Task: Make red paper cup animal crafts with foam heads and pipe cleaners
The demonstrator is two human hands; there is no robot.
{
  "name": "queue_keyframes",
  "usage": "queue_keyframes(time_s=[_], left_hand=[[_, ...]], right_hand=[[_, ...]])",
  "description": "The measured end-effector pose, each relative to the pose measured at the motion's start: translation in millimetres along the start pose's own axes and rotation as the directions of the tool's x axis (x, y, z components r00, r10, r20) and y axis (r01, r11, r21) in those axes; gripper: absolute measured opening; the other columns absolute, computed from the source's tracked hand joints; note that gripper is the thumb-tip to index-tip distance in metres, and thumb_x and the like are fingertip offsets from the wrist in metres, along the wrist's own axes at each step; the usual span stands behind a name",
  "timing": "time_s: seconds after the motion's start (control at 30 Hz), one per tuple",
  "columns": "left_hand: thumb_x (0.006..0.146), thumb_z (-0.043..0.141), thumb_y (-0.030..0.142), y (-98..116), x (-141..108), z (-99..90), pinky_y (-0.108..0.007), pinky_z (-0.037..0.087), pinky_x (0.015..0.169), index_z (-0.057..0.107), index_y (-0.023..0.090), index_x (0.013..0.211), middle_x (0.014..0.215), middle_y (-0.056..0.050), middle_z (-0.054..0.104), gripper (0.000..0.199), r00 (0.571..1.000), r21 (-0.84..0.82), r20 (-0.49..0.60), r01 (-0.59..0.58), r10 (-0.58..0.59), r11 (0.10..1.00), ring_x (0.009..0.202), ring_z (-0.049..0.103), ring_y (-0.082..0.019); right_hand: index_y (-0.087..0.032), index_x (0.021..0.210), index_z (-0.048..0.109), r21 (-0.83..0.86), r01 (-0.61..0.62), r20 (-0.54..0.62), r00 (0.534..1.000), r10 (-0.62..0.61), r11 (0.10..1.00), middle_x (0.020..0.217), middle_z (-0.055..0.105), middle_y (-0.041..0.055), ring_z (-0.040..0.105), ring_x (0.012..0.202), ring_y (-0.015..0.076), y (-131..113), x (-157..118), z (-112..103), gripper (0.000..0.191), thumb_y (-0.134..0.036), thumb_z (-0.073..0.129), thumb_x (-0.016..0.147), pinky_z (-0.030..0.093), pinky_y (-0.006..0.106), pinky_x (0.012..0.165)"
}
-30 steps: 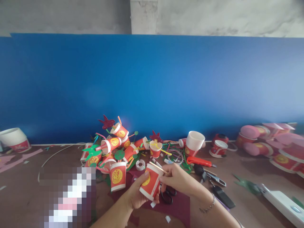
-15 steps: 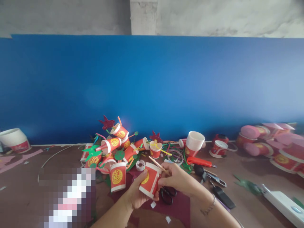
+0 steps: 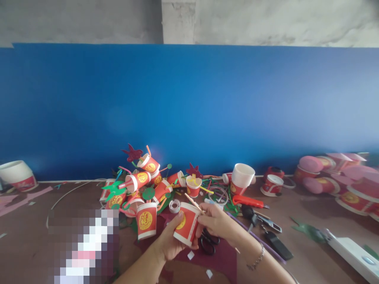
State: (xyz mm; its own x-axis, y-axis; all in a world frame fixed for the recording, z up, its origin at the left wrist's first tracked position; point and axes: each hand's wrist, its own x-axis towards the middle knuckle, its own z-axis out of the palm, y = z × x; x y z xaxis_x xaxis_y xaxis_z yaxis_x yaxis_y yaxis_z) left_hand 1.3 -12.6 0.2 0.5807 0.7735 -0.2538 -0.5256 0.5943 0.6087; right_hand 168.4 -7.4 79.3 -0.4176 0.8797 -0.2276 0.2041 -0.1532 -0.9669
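Note:
My left hand (image 3: 169, 240) is wrapped around a red paper cup (image 3: 190, 225) with a white rim and a yellow round print, tilted in the grip. In my right hand (image 3: 217, 220) a thin wooden stick (image 3: 193, 202) is pinched, slanting across the cup's right side; its pale lower end shows under the hand. Whether the tip touches the cup I cannot tell. Black-handled scissors (image 3: 208, 246) lie just below the right hand, on dark red paper (image 3: 222, 260). A tape roll (image 3: 174, 206) sits behind the held cup, and another red cup (image 3: 146, 221) stands to its left.
Red cups with straws and cut-outs pile up at back left. Stacked cups (image 3: 242, 177), an orange-handled tool (image 3: 248, 202), a purple strip (image 3: 266, 246) and black keys (image 3: 278, 244) lie rightward. Pink-topped cups (image 3: 318, 185) and a white device (image 3: 355, 252) are far right. A blue panel (image 3: 189, 102) stands behind.
My right hand has turned and moved slightly right along the stick, whose lower end now shows below it. More of the purple strip is visible. The left hand and cup have hardly moved.

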Motion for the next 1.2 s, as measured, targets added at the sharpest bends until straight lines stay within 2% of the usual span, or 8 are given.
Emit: queue_keyframes(time_s=[0.1,0.2,0.3,0.43,0.57,0.83,0.97,1.2], left_hand=[[0.083,0.054,0.055,-0.3,0.0,-0.2,-0.030,0.053,0.056,0.067,0.005,0.092,0.069,-0.010,0.071,0.052,1.000,0.016,0.005,-0.017,0.017,1.000,0.056,0.066,-0.018],[0.084,0.053,0.055,0.2,-0.4,0.7,-0.029,0.053,0.055,0.068,0.005,0.090,0.067,-0.010,0.070,0.053,1.000,0.009,0.015,-0.012,0.012,1.000,0.055,0.065,-0.018],[0.085,0.051,0.056,1.2,0.0,1.2,-0.028,0.052,0.054,0.068,0.004,0.088,0.064,-0.010,0.069,0.055,1.000,-0.007,0.011,0.003,-0.003,1.000,0.054,0.064,-0.017],[0.086,0.048,0.056,0.8,1.5,-0.1,-0.029,0.052,0.053,0.068,0.004,0.083,0.061,-0.009,0.068,0.055,0.999,-0.016,-0.032,0.012,-0.013,1.000,0.052,0.064,-0.017],[0.087,0.047,0.055,-0.1,1.6,-1.0,-0.029,0.052,0.053,0.067,0.005,0.082,0.060,-0.009,0.068,0.054,0.999,-0.009,-0.048,0.010,-0.010,1.000,0.052,0.064,-0.017],[0.085,0.049,0.059,0.1,1.7,-2.6,-0.028,0.051,0.054,0.067,0.005,0.084,0.063,-0.008,0.067,0.057,0.999,-0.022,0.051,-0.011,0.012,1.000,0.053,0.064,-0.017],[0.085,0.049,0.059,-0.5,2.0,-4.1,-0.029,0.051,0.055,0.067,0.005,0.083,0.063,-0.008,0.067,0.056,0.999,-0.026,0.038,-0.005,0.006,1.000,0.055,0.064,-0.017],[0.085,0.050,0.058,-1.8,2.2,-5.6,-0.030,0.051,0.055,0.067,0.005,0.083,0.062,-0.008,0.067,0.056,1.000,-0.011,0.012,-0.001,0.001,1.000,0.054,0.064,-0.018]], right_hand=[[-0.017,0.078,0.050,0.073,-0.043,0.029,0.999,0.041,0.996,0.048,0.066,0.0002,0.028,0.027,0.0034,-1.7,2.2,6.3,0.014,-0.025,0.046,0.067,0.013,0.018,0.032],[-0.017,0.074,0.049,0.083,-0.041,0.013,0.999,0.040,0.996,0.046,0.065,0.0007,0.029,0.026,0.0036,-2.9,2.7,9.0,0.016,-0.020,0.041,0.060,0.012,0.019,0.031],[-0.016,0.073,0.050,0.123,-0.021,0.049,0.999,0.015,0.992,0.047,0.065,0.0009,0.029,0.028,0.0032,-4.3,1.3,7.0,0.019,-0.017,0.040,0.057,0.012,0.018,0.032],[-0.015,0.075,0.053,0.178,-0.003,0.107,0.994,-0.016,0.984,0.054,0.069,0.0033,0.028,0.030,0.0020,-5.3,-0.3,1.8,0.013,-0.019,0.047,0.066,0.011,0.019,0.034],[-0.014,0.079,0.055,0.182,-0.003,0.103,0.995,-0.016,0.983,0.057,0.070,0.0038,0.025,0.030,0.0016,-3.4,1.5,1.3,0.013,-0.021,0.050,0.070,0.010,0.020,0.034],[-0.012,0.078,0.058,0.199,0.023,0.115,0.992,-0.047,0.980,0.053,0.067,0.0024,0.029,0.031,0.0025,-5.9,-0.4,3.6,0.020,-0.014,0.045,0.062,0.012,0.019,0.034],[-0.013,0.076,0.057,0.214,0.037,0.118,0.991,-0.064,0.976,0.055,0.069,0.0042,0.027,0.032,0.0023,-6.0,-1.5,2.2,0.012,-0.020,0.049,0.070,0.011,0.019,0.034],[-0.013,0.077,0.057,0.150,-0.002,0.115,0.993,-0.015,0.989,0.057,0.070,0.0045,0.023,0.032,0.0012,-8.0,-3.5,1.2,0.018,-0.030,0.056,0.078,0.008,0.021,0.035]])
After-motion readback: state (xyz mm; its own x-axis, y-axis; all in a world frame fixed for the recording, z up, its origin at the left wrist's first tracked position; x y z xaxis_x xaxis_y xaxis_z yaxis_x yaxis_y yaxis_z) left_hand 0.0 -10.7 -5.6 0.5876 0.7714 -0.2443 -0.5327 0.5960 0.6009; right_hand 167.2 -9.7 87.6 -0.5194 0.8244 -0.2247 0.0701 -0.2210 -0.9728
